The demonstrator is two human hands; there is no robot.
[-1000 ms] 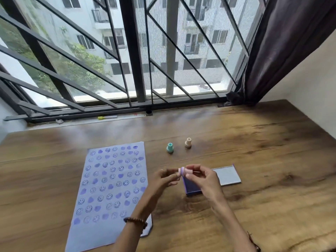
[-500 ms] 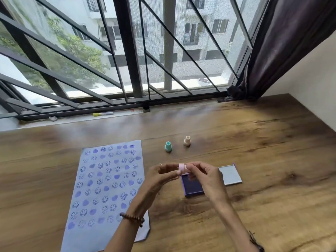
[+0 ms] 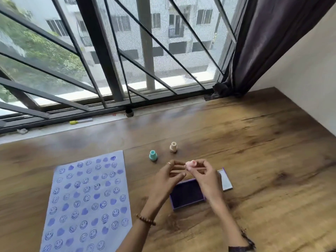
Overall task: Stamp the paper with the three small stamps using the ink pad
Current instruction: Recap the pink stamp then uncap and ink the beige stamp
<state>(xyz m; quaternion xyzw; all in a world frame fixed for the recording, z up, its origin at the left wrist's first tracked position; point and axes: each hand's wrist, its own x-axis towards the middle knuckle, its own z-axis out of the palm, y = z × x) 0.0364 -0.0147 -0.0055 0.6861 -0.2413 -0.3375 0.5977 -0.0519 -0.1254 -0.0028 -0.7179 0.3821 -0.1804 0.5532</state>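
A small pink stamp (image 3: 189,164) is pinched in the fingertips of my right hand (image 3: 205,177), held above the open purple ink pad (image 3: 186,194). My left hand (image 3: 168,176) hovers just left of the stamp, fingers curled and apart, close to it but seemingly not gripping. A teal stamp (image 3: 153,155) and a beige stamp (image 3: 173,147) stand upright on the table behind my hands. The light paper (image 3: 87,202), covered with blue smiley and heart prints, lies to the left.
The ink pad's lid (image 3: 225,180) lies flat to the right of the pad. The wooden table (image 3: 263,160) runs to a barred window at the back, where a yellow-capped pen (image 3: 81,121) lies on the sill. A dark curtain (image 3: 272,42) hangs at the right.
Both hands stay together over the ink pad with the pink stamp. My left fingers have loosened from the stamp, leaving it in the right fingertips. The camera has tilted slightly.
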